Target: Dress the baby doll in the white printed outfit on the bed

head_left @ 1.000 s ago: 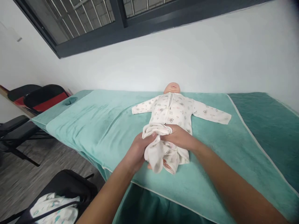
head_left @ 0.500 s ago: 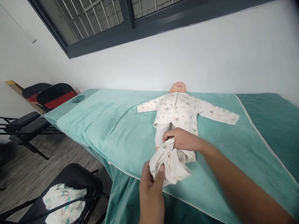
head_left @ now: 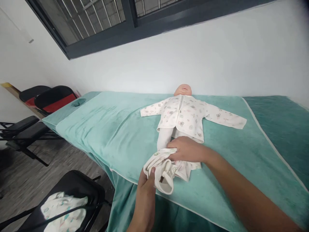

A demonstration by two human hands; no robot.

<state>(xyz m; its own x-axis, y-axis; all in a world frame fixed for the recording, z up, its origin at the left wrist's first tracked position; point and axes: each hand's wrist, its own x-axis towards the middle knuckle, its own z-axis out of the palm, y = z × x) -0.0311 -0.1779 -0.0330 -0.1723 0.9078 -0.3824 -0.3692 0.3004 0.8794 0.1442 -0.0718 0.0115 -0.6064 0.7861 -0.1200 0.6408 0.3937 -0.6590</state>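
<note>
A baby doll [head_left: 183, 89] lies on its back on a teal towel [head_left: 116, 129], dressed in a white printed top [head_left: 185, 116] with sleeves spread out. One bare white leg [head_left: 164, 138] shows below the top. White printed baby trousers [head_left: 166, 169] are bunched near the doll's feet at the towel's near edge. My left hand [head_left: 147, 190] pinches the bunched trousers from below. My right hand [head_left: 187, 149] grips them from above, over the doll's lower legs.
The towel covers a darker green massage table [head_left: 275, 122] set against a white wall under a dark-framed window [head_left: 130, 22]. Black folding chairs [head_left: 48, 100] stand at the left. A nearer black chair [head_left: 72, 193] holds another printed garment [head_left: 64, 211].
The trousers have come down from the doll's waist to its feet, baring one leg. My left hand dropped toward the table's near edge with the cloth; my right hand followed lower.
</note>
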